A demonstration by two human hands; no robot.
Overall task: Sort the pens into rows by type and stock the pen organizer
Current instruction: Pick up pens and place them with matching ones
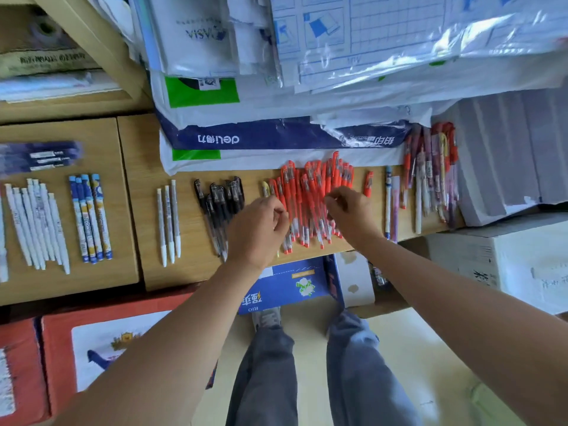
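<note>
Pens lie in groups on a wooden table. A pile of red pens sits in the middle, with black pens to its left. Further left lie three white pens, a group of blue patterned pens and several white pens. A mixed heap of pens lies at the right. My left hand, fingers curled, sits at the left side of the red pile. My right hand, fingers curled, is over its right side. What either hand pinches is hidden.
Stacked paper packs and plastic-wrapped sheets crowd the back of the table. Grey boxes stand at the right. A blue carton sits below the table's front edge, with red boxes on the floor at the left.
</note>
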